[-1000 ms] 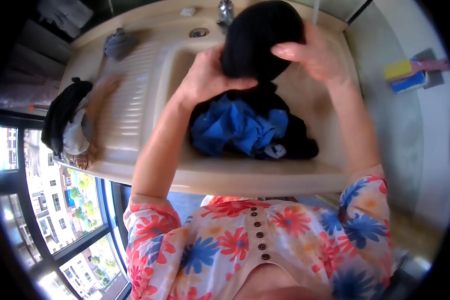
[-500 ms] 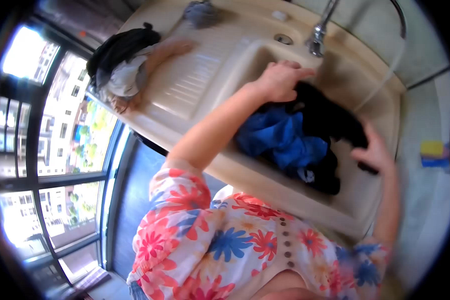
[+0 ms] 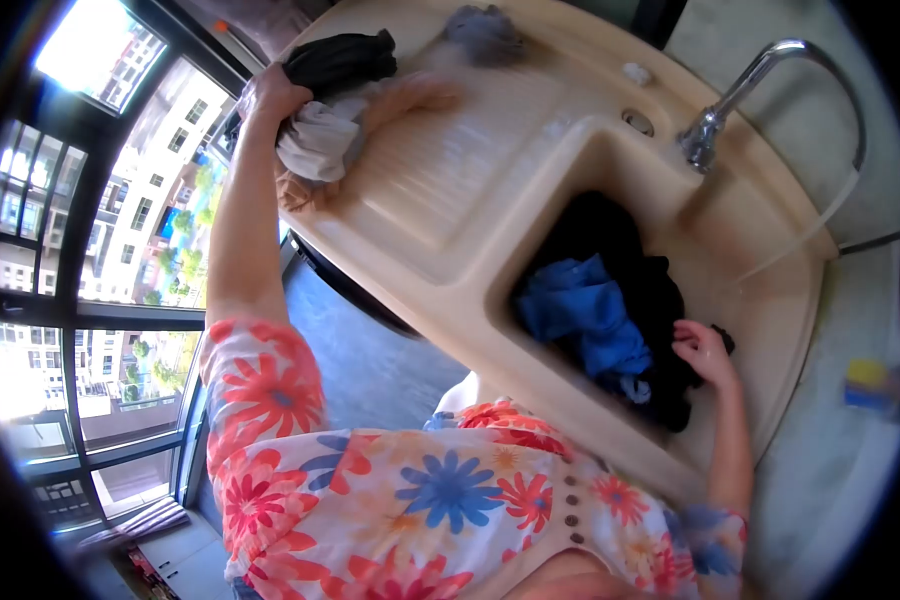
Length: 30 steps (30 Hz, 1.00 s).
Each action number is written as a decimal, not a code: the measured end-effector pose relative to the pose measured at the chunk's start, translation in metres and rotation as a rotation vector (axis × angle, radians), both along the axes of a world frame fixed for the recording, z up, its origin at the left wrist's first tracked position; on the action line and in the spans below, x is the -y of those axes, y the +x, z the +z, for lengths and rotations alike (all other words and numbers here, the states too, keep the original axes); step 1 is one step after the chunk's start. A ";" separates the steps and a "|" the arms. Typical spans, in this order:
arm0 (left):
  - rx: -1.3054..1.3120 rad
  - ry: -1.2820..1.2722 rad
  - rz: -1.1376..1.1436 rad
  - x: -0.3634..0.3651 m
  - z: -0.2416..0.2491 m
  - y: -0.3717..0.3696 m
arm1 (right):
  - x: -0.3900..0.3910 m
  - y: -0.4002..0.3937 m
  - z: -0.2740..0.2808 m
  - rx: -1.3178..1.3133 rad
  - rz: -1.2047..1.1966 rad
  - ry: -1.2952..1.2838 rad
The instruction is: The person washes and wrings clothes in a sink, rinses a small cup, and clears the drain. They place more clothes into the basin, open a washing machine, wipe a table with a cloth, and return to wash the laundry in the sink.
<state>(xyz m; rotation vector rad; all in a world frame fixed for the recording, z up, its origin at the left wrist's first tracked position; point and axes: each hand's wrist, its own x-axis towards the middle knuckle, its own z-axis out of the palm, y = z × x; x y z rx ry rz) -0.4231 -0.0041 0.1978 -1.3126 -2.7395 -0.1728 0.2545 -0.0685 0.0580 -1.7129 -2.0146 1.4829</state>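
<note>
My left hand (image 3: pixel 273 96) is at the outer edge of the washboard area, its fingers closed on a black garment (image 3: pixel 342 62). Just below it lie a crumpled white cloth (image 3: pixel 318 140) and a tan cloth (image 3: pixel 410 95). My right hand (image 3: pixel 707 352) rests over the right side of the basin, fingers loosely bent and apart, touching the edge of a black garment (image 3: pixel 595 225). A bunched blue garment (image 3: pixel 580 305) lies on the black one inside the sink basin (image 3: pixel 560 185).
A chrome faucet (image 3: pixel 703 135) with a pale hose (image 3: pixel 805 232) stands at the basin's back. A grey bundled cloth (image 3: pixel 485 35) sits at the far end of the washboard (image 3: pixel 440 150). Windows (image 3: pixel 135 220) run along the left, and a yellow-and-blue item (image 3: pixel 875 383) is at the right.
My left hand has moved from above the basin out left to the pile on the washboard. My right hand has shifted slightly down and left. The view has turned left.
</note>
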 end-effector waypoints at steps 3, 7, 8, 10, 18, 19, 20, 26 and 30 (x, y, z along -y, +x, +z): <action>0.131 0.240 -0.136 0.017 0.006 0.021 | -0.015 -0.027 0.018 -0.209 -0.115 -0.065; 0.527 0.496 -0.325 0.050 0.010 0.100 | -0.023 -0.108 0.056 -0.615 -0.107 -0.312; 0.647 0.584 -0.418 0.060 0.009 0.133 | -0.024 -0.131 0.059 -0.766 -0.103 -0.390; 0.988 0.497 -0.449 0.079 0.003 0.207 | -0.026 -0.172 0.060 -1.089 -0.057 -0.424; 0.728 0.334 -1.254 0.087 -0.034 0.287 | -0.043 -0.023 0.015 -0.521 -0.280 -0.295; 0.410 0.338 -0.937 0.080 -0.043 0.260 | -0.040 -0.028 0.042 -0.254 -0.118 -0.243; 0.185 0.337 -0.816 0.070 -0.036 0.220 | -0.037 -0.034 0.062 0.011 0.037 -0.182; -0.030 -0.062 0.091 0.045 -0.012 0.045 | -0.023 -0.069 0.042 0.610 0.324 0.226; 0.117 0.174 0.076 0.043 -0.053 -0.086 | -0.054 -0.057 0.057 0.396 0.353 0.334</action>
